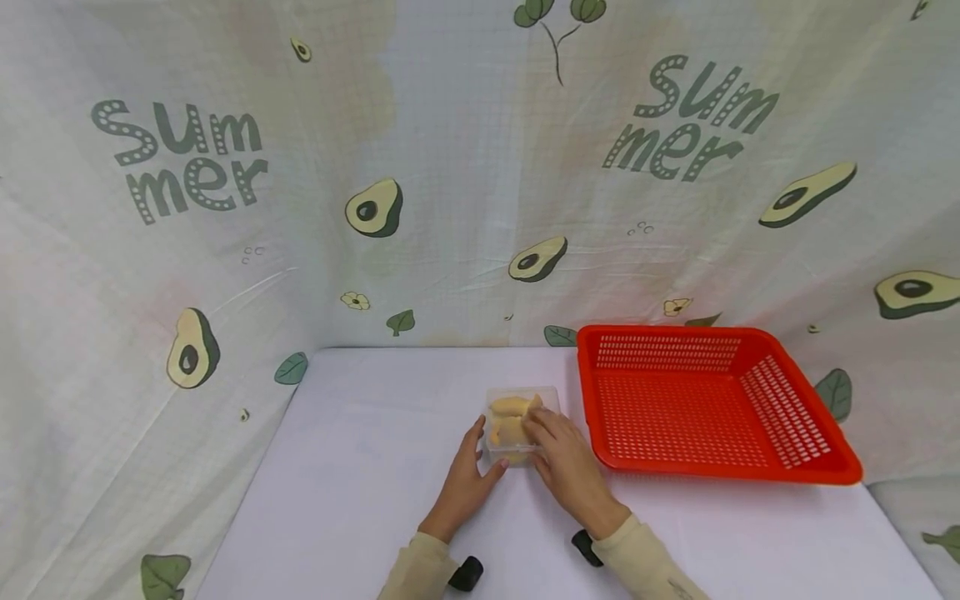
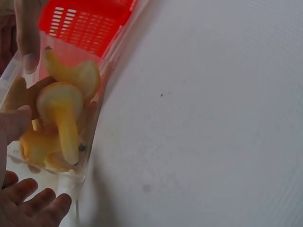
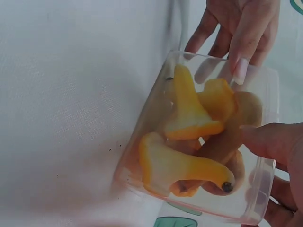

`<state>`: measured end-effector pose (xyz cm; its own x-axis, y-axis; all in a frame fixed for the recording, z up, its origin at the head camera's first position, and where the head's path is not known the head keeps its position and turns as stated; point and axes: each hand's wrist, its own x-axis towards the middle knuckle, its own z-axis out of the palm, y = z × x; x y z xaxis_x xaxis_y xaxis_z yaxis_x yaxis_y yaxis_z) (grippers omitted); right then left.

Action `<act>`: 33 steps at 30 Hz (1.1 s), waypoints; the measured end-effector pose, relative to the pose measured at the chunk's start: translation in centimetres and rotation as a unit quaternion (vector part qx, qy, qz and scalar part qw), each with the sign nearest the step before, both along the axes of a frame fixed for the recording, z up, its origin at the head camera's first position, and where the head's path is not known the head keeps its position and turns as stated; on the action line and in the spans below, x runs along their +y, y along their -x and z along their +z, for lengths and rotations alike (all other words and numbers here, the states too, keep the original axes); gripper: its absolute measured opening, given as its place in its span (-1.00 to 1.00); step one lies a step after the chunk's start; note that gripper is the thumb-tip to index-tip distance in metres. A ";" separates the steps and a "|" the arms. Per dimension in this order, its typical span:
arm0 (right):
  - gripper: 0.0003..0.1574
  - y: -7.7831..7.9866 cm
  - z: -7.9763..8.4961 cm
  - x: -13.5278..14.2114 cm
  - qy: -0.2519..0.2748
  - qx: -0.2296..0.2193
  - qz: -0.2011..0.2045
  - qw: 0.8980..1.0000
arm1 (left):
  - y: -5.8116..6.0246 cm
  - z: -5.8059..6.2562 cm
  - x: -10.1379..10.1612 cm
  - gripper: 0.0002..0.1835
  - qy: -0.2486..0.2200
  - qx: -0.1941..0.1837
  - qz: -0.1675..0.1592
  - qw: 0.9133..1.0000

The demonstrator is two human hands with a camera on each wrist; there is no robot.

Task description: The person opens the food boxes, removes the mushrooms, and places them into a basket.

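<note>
A clear plastic container [image 1: 522, 393] stands on the white table, shown also in the left wrist view and the right wrist view. Inside lie several yellow mushrooms [image 3: 182, 165] with pale flared caps and some darkened stem ends. My left hand [image 1: 465, 485] grips its near left corner, thumb at the front wall and fingers along the left side. From the right, my right hand [image 1: 567, 462] holds the container, its fingers over the right rim and partly covering the mushrooms. The right thumb [image 3: 272, 142] lies at the container's near side in the right wrist view.
A red perforated basket [image 1: 720, 473] sits right of the container, close to my right hand. A printed fabric backdrop [image 1: 450, 150] with avocados and lettering rises behind the white tabletop [image 1: 360, 467]. A black wrist strap [image 1: 467, 573] shows at the left sleeve.
</note>
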<state>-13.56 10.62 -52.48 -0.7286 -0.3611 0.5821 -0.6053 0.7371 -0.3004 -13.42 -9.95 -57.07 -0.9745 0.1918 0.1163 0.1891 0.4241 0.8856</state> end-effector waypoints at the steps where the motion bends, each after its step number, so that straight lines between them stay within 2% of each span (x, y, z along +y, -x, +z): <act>1: -0.25 0.1 0.0 0.0 0.004 0.000 0.002 1.000 | 0.0 0.0 0.1 -0.12 -0.002 0.002 -0.001 1.000; 8: -0.31 0.5 -0.1 0.0 0.017 0.001 0.011 1.000 | 0.2 -0.4 0.5 -0.17 -0.018 0.012 0.000 1.000; 13: -0.27 0.7 -0.2 0.1 0.006 0.018 0.011 1.000 | 0.4 -0.4 0.7 -0.20 -0.028 0.013 0.010 0.999; 24: -0.43 1.1 0.6 0.3 -0.067 0.037 0.016 0.997 | 0.4 0.0 1.0 -0.19 -0.039 -0.006 0.041 0.998; 29: -0.55 1.4 1.1 0.2 -0.124 0.070 0.037 0.989 | 0.2 0.1 0.7 -0.21 -0.045 -0.005 0.047 0.998; 33: -0.53 1.4 1.3 0.0 -0.152 0.089 0.047 0.983 | 0.2 0.0 0.5 -0.21 -0.040 -0.009 0.047 0.998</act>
<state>-15.00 10.60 -51.14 -0.5800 -0.5997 0.5513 -0.6986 0.7143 0.0420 -13.65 -9.45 -57.02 -0.9899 0.0909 0.1090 0.1350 0.3669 0.9204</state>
